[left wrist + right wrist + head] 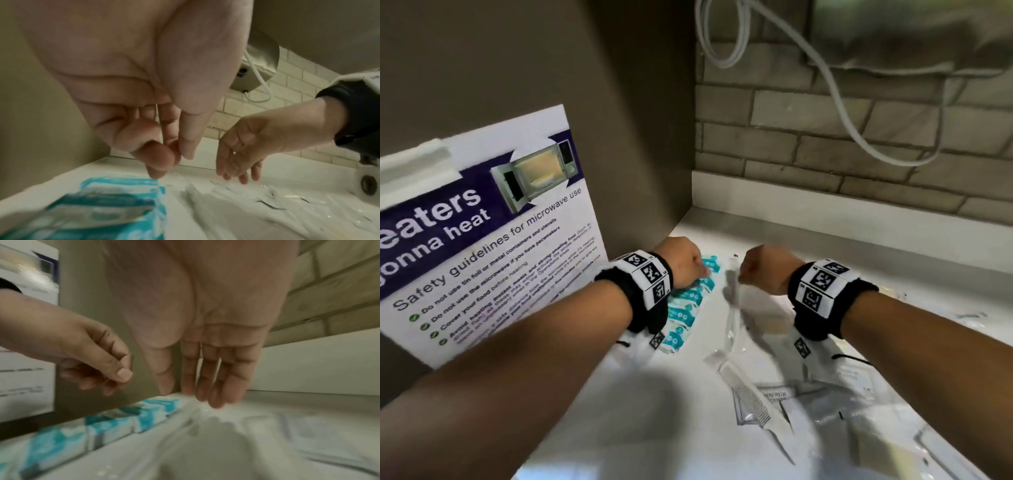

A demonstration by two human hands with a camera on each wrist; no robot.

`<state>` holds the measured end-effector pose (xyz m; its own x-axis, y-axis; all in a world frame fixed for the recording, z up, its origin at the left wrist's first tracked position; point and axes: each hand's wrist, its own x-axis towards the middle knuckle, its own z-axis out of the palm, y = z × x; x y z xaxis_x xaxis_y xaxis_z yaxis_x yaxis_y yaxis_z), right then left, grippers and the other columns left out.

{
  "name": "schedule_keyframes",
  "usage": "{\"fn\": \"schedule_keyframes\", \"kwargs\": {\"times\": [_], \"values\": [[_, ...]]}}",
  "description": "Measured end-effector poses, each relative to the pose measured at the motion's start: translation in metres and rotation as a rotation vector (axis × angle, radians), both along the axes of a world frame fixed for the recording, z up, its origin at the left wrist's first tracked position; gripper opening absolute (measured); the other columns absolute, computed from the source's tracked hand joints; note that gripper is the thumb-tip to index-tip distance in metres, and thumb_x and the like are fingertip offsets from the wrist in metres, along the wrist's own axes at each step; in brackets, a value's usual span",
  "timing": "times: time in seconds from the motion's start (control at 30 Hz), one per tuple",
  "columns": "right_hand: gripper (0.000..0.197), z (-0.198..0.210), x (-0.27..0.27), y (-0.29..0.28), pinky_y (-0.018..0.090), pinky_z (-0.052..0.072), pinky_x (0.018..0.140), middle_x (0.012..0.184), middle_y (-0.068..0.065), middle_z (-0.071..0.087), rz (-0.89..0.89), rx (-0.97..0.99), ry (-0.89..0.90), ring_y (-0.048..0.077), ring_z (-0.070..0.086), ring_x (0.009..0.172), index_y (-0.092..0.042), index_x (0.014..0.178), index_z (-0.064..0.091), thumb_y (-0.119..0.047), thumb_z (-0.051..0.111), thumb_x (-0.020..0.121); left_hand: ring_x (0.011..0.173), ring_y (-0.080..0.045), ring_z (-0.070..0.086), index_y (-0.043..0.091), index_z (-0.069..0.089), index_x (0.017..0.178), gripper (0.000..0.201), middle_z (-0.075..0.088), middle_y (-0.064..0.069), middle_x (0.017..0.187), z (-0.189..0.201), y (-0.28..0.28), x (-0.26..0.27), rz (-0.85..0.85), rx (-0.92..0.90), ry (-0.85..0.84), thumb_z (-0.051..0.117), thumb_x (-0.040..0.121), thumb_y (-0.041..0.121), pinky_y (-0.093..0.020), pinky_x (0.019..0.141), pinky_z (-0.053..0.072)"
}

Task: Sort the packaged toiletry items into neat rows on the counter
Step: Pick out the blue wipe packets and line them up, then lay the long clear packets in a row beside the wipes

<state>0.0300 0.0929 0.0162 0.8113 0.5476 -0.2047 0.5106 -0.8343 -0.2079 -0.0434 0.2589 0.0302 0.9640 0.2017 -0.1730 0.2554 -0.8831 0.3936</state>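
I have both hands over the surface's far left corner: my left hand [144,123] loosely curled and holding nothing above the teal packets [690,301], my right hand [207,353] with fingers straight and apart, also holding nothing, just over clear wrapped items [732,308]. I judge the teal row runs along the left wall to leave room. Unsorted sachets [808,407] and a packaged comb [753,404] crowd the near edge; a microwave notice [482,233] leans left.

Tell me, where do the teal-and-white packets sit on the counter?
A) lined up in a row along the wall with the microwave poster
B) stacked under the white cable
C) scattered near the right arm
A: the teal-and-white packets form a row beside the poster wall, under the left hand.
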Motion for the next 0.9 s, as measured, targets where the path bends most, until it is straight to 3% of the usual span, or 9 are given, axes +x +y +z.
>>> {"fn": "schedule_keyframes", "kwargs": {"times": [0.1, 0.17, 0.23, 0.4, 0.5, 0.6, 0.7, 0.83, 0.9], "values": [[0.049, -0.005, 0.014, -0.029, 0.029, 0.048, 0.081, 0.117, 0.010, 0.067, -0.120, -0.251, 0.059, 0.029, 0.062, 0.109, -0.004, 0.109, 0.068, -0.047, 0.062, 0.086, 0.094, -0.027, 0.065, 0.004, 0.071, 0.086, 0.038, 0.071, -0.011, 0.089, -0.007, -0.030, 0.025, -0.056, 0.057, 0.054, 0.061, 0.089, 0.041, -0.031, 0.080, 0.051], [0.049, -0.014, 0.018, -0.042, 0.029, 0.048, 0.078, 0.107, 0.009, 0.068, -0.193, -0.283, 0.089, 0.028, 0.064, 0.105, -0.005, 0.106, 0.068, -0.048, 0.065, 0.084, 0.092, -0.029, 0.065, 0.006, 0.062, 0.077, 0.043, 0.065, -0.009, 0.083, -0.016, -0.048, 0.040, -0.087, 0.120, 0.090, 0.060, 0.087, 0.048, -0.029, 0.071, 0.046], [0.043, -0.023, 0.016, -0.049, 0.028, 0.050, 0.077, 0.093, 0.006, 0.064, -0.243, -0.257, 0.087, 0.027, 0.066, 0.098, -0.008, 0.103, 0.068, -0.047, 0.065, 0.085, 0.094, -0.030, 0.066, 0.007, 0.064, 0.087, 0.043, 0.068, -0.011, 0.091, -0.026, -0.059, 0.047, -0.088, 0.154, 0.105, 0.062, 0.085, 0.050, -0.028, 0.071, 0.045], [0.026, -0.047, 0.029, -0.051, 0.034, 0.058, 0.081, 0.077, 0.000, 0.063, -0.333, -0.226, 0.112, 0.024, 0.067, 0.080, -0.016, 0.078, 0.065, -0.040, 0.073, 0.073, 0.095, -0.026, 0.069, 0.009, 0.061, 0.090, 0.022, 0.071, -0.008, 0.100, -0.037, -0.074, 0.052, -0.139, 0.234, 0.167, 0.066, 0.086, 0.030, -0.029, 0.074, 0.054], [0.042, -0.065, 0.043, -0.056, 0.034, 0.057, 0.078, 0.073, -0.007, 0.056, -0.251, -0.286, 0.092, 0.019, 0.066, 0.078, -0.019, 0.091, 0.067, -0.044, 0.081, 0.061, 0.083, -0.029, 0.072, 0.007, 0.064, 0.077, 0.017, 0.074, -0.012, 0.088, -0.040, -0.073, 0.050, -0.076, 0.098, 0.151, 0.069, 0.081, 0.023, -0.031, 0.072, 0.058], [0.031, -0.059, 0.041, -0.057, 0.030, 0.054, 0.075, 0.078, -0.005, 0.059, -0.256, -0.199, 0.092, 0.016, 0.063, 0.075, -0.022, 0.082, 0.064, -0.040, 0.080, 0.062, 0.077, -0.024, 0.065, 0.013, 0.063, 0.076, 0.015, 0.068, -0.006, 0.081, -0.031, -0.068, 0.044, -0.046, -0.023, -0.006, 0.069, 0.080, 0.026, -0.024, 0.065, 0.049], [0.029, -0.037, 0.038, -0.061, 0.026, 0.044, 0.068, 0.085, 0.007, 0.064, -0.314, -0.024, 0.082, 0.028, 0.063, 0.079, -0.008, 0.096, 0.069, -0.032, 0.070, 0.080, 0.063, -0.012, 0.047, 0.024, 0.048, 0.069, 0.023, 0.050, 0.008, 0.068, -0.014, -0.066, 0.025, -0.143, -0.246, -0.183, 0.064, 0.086, 0.022, -0.018, 0.053, 0.036], [0.028, -0.002, 0.025, -0.076, 0.029, 0.041, 0.073, 0.103, 0.018, 0.067, -0.387, 0.247, 0.062, 0.034, 0.064, 0.098, -0.005, 0.106, 0.067, -0.026, 0.064, 0.087, 0.067, -0.015, 0.045, 0.018, 0.049, 0.091, 0.007, 0.050, 0.006, 0.075, -0.008, -0.069, -0.004, -0.281, -0.300, -0.135, 0.053, 0.091, 0.024, -0.027, 0.063, 0.038], [0.019, 0.014, 0.013, -0.083, 0.031, 0.041, 0.073, 0.089, 0.015, 0.064, -0.411, 0.384, 0.050, 0.033, 0.061, 0.088, -0.009, 0.091, 0.065, -0.026, 0.057, 0.088, 0.067, -0.014, 0.045, 0.018, 0.045, 0.095, 0.010, 0.050, 0.007, 0.075, -0.011, -0.068, -0.011, -0.277, -0.266, -0.128, 0.050, 0.094, 0.026, -0.027, 0.063, 0.037]]}}
